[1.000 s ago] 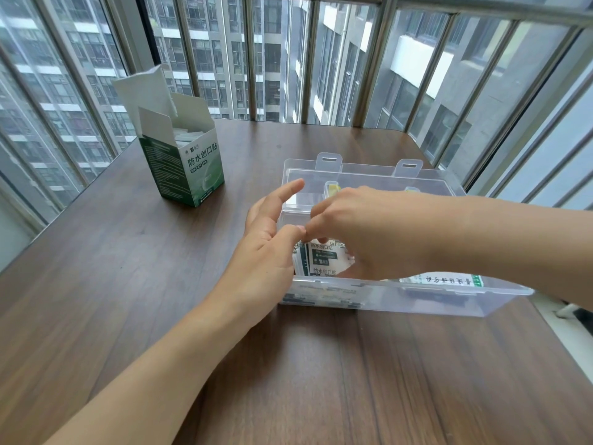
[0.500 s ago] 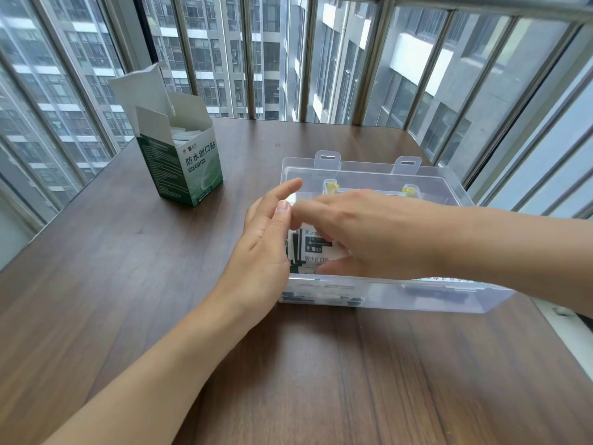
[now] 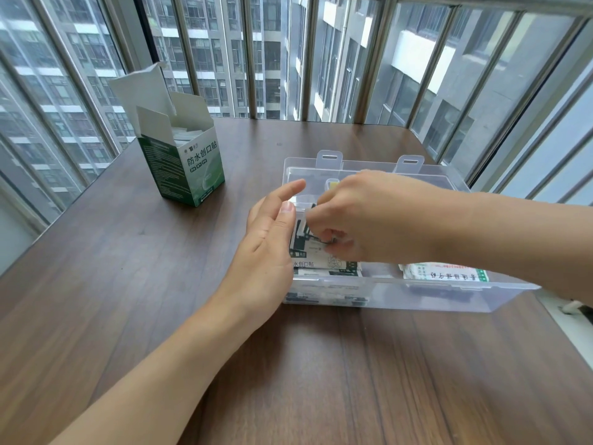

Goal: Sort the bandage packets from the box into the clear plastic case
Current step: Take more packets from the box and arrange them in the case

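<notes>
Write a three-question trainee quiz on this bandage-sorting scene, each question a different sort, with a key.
1. True or false: the green and white cardboard box stands open on the dark wooden table.
2. Which hand pinches the bandage packets inside the clear plastic case? A. left hand B. right hand
3. Fill in: the left hand's straight fingers rest against the case's ____ end.

Key: 1 true; 2 B; 3 left.

Left of the clear plastic case (image 3: 401,295), the box (image 3: 189,165) is green and white; the table (image 3: 353,380) is dark woodgrain.
</notes>
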The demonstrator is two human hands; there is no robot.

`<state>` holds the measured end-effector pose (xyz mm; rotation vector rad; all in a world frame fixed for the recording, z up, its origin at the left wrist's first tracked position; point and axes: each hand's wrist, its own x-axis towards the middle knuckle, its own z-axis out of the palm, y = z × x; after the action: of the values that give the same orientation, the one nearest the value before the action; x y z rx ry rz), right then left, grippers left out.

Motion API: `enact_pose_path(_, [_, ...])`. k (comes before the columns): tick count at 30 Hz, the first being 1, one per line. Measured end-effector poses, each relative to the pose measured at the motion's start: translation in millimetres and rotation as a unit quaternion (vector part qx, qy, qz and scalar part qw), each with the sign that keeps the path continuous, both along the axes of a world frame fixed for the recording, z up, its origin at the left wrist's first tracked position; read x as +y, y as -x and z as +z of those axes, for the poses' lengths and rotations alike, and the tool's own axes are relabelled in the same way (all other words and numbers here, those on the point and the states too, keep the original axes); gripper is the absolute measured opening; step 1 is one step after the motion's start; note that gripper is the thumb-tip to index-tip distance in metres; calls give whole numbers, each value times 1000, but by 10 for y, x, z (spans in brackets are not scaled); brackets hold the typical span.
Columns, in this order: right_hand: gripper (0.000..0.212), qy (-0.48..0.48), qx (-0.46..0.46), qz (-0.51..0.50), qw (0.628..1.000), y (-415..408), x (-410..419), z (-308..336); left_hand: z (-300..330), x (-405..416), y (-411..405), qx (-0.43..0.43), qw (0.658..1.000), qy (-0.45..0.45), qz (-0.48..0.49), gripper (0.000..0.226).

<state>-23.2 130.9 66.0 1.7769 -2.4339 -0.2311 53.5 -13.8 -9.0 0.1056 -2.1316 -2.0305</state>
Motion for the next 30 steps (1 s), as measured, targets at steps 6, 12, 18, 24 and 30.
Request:
enact_pose_path(6, [37, -21, -90, -36, 995, -28, 59, 0, 20, 11, -3, 1, 1000, 21, 11, 31])
enact_pose_path(12, [41, -27, -78, -38, 996, -60, 43, -24, 46, 17, -16, -2, 999, 34, 10, 34])
enact_pose_path(18, [22, -4, -82, 1, 997, -28, 43, -65, 34, 34, -11, 0, 999, 22, 24, 35])
enact_pose_path(24, [12, 73, -66, -5, 995, 28, 81, -88, 79, 23, -34, -14, 999, 39, 23, 33])
enact_pose_path(30, [29, 36, -119, -39, 992, 8, 87, -33, 78, 28, -37, -12, 999, 39, 28, 33])
